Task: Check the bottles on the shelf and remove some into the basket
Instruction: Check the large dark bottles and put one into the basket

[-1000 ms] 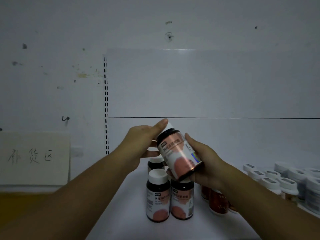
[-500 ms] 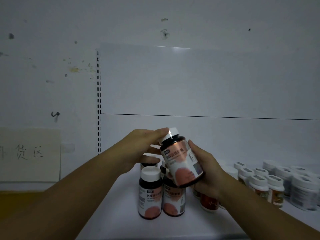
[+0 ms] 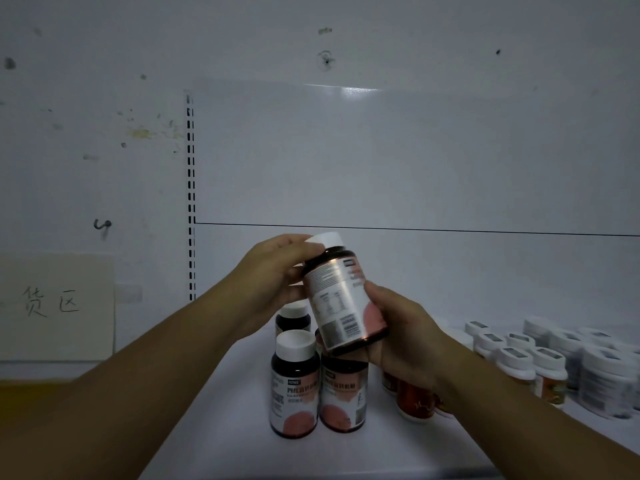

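While the left hand [image 3: 273, 271] is curling its fingers round the white cap and shoulder of the held bottle [image 3: 343, 299], the right hand [image 3: 408, 337] is cupping the base, fingers wrapped round the lower body. The bottle is tilting in the air above the shelf [image 3: 214, 427], with its printed back label facing the head camera. By my judgement the label is being read, and the hazards are sitting right underneath.

At six o'clock of the held bottle, two matching dark bottles [image 3: 294, 386] are standing close side by side, and a third bottle [image 3: 293, 315] is peeking out behind them at seven o'clock. If the glossy label were slipping through the fingers, the bottle would be dropping onto their caps and toppling them. The right wrist is hovering just above the red-labelled bottles [image 3: 414, 396] at five o'clock, so a careless drop of that arm could be knocking those over. The dim light is making the small print hard to read, so a wrong pick is becoming more likely. No basket is showing, so where the carry must go I cannot tell.

The shelf is lying plain and white, with white-capped jars [image 3: 519, 358] crowding at three o'clock. A white back panel [image 3: 415, 161] is rising behind it. A black slotted upright [image 3: 190, 202] is running up at ten o'clock, and a paper sign [image 3: 55, 306] with handwritten characters is hanging on the stained wall at nine o'clock.
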